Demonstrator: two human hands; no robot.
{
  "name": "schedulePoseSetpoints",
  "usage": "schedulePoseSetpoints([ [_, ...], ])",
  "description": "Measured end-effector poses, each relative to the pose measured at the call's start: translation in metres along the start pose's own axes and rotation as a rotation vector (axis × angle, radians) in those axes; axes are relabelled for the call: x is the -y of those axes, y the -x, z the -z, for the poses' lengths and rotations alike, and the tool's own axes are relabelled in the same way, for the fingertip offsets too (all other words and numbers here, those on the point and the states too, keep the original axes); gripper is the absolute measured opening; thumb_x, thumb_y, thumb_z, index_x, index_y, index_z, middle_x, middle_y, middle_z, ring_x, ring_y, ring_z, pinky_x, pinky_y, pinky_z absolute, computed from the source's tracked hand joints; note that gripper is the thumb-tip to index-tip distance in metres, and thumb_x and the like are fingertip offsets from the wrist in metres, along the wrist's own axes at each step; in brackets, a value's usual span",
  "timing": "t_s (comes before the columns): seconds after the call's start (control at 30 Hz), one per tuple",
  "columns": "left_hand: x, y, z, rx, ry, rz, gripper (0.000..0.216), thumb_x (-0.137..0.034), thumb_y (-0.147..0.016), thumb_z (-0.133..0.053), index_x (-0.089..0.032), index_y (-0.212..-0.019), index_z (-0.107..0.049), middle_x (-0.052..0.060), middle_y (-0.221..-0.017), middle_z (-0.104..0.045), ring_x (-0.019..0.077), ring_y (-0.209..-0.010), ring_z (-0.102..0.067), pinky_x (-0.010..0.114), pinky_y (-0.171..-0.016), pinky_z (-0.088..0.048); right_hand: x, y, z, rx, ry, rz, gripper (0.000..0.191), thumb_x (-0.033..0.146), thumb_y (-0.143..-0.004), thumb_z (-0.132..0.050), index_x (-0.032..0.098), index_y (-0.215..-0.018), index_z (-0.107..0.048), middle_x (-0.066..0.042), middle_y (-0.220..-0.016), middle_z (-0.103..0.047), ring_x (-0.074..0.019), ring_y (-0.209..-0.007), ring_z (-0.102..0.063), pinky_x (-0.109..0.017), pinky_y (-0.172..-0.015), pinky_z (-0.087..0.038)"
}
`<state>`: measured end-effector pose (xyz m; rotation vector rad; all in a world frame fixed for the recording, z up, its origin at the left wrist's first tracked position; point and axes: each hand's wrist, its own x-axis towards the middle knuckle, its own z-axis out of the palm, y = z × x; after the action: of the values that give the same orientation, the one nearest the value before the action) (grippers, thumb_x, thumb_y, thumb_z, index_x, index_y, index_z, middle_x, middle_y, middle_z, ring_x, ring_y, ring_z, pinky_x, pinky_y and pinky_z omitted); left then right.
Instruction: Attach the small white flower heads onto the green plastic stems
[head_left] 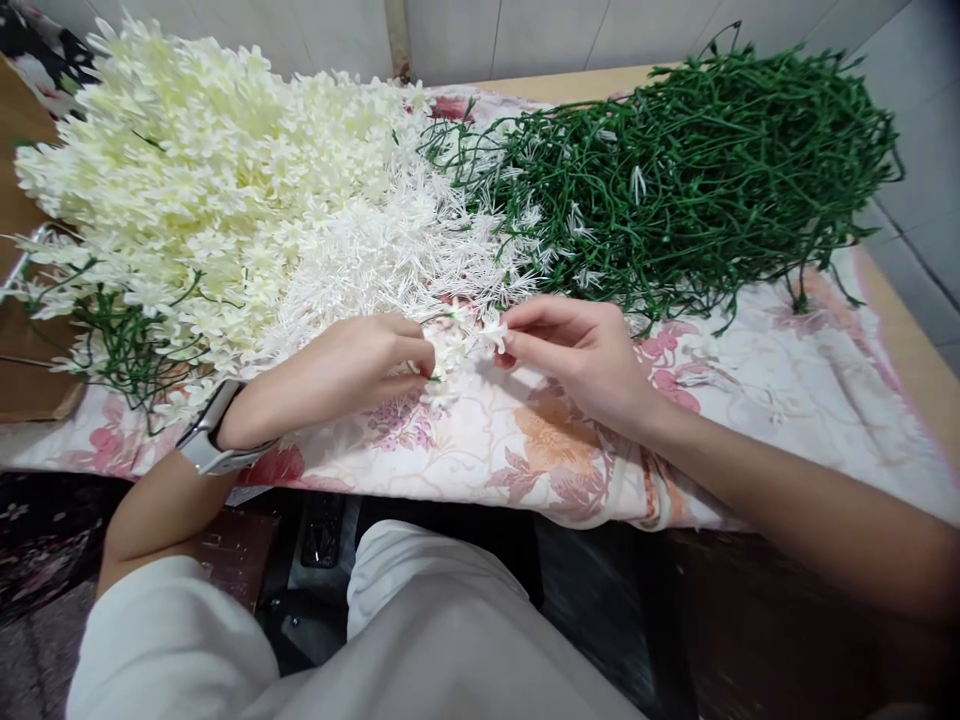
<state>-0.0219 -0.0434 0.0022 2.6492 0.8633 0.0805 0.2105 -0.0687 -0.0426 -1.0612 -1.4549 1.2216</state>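
My right hand [574, 350] pinches a small white artificial flower [495, 336] between thumb and fingertips. To its left, my left hand [367, 355] has its fingers curled at a green stem with cream blossoms [450, 352]; the fingers hide most of what they grip. Just beyond both hands lies a pile of white spiky plastic pieces [390, 240]. A big heap of cream artificial flowers [202, 180] rises at the left. On the right is a tangled mass of bare green plastic stems [712, 180].
A floral cloth [465, 460] covers the table, whose wooden edge [911, 310] shows at the right. A cardboard box [30, 350] stands at the far left. Behind is a tiled wall [517, 40]. More green stems [139, 345] poke out near my left wrist.
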Motion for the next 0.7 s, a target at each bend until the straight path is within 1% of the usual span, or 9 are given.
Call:
schedulePoseSetpoints([
  [0.13, -0.0045, -0.0036, -0.0001, -0.199, 0.079, 0.002, 0.013, -0.024, -0.092, -0.055, -0.019, -0.091, -0.067, 0.001, -0.079, -0.067, 0.012, -0.07, -0.06, 0.022, -0.065, -0.04, 0.0042, 0.0064, -0.0027, 0.067, 0.199, 0.164, 0.007, 0.016, -0.08, -0.065, 0.02, -0.08, -0.071, 0.0, -0.078, -0.071, -0.0115, -0.067, -0.065, -0.024, -0.064, -0.054],
  [0.23, -0.006, -0.0063, -0.0029, -0.27, 0.128, -0.028, 0.012, -0.023, -0.091, -0.056, -0.019, -0.092, -0.067, 0.0, -0.081, -0.068, 0.0114, -0.07, -0.06, 0.021, -0.065, -0.042, 0.0051, 0.008, -0.0036, 0.068, 0.318, 0.255, 0.011, 0.015, -0.081, -0.062, 0.02, -0.08, -0.072, 0.0, -0.08, -0.073, -0.0119, -0.069, -0.065, -0.024, -0.065, -0.053],
  [0.4, -0.0052, -0.0082, -0.0067, -0.275, 0.16, -0.03, 0.01, -0.021, -0.09, -0.058, -0.019, -0.093, -0.067, 0.0, -0.081, -0.069, 0.0101, -0.069, -0.061, 0.02, -0.064, -0.043, 0.0032, 0.0065, -0.0031, 0.007, 0.344, 0.275, 0.011, 0.015, -0.082, -0.062, 0.018, -0.082, -0.072, -0.001, -0.079, -0.074, -0.0119, -0.067, -0.065, -0.023, -0.062, -0.051],
  [0.53, -0.0057, -0.009, -0.0065, -0.26, 0.158, -0.051, 0.011, -0.021, -0.09, -0.058, -0.018, -0.092, -0.068, 0.0, -0.08, -0.069, 0.0108, -0.07, -0.061, 0.02, -0.065, -0.043, 0.0025, 0.0062, -0.003, 0.03, 0.355, 0.311, 0.011, 0.014, -0.082, -0.062, 0.019, -0.081, -0.072, 0.0, -0.079, -0.074, -0.0115, -0.067, -0.065, -0.023, -0.063, -0.051],
  [0.7, -0.006, -0.009, -0.0065, -0.249, 0.18, -0.026, 0.011, -0.021, -0.09, -0.058, -0.018, -0.092, -0.068, 0.0, -0.08, -0.069, 0.0109, -0.069, -0.06, 0.02, -0.066, -0.043, 0.0029, 0.007, -0.0029, 0.031, 0.371, 0.329, 0.012, 0.014, -0.082, -0.061, 0.019, -0.08, -0.072, 0.0, -0.077, -0.073, -0.0113, -0.065, -0.064, -0.023, -0.062, -0.05],
])
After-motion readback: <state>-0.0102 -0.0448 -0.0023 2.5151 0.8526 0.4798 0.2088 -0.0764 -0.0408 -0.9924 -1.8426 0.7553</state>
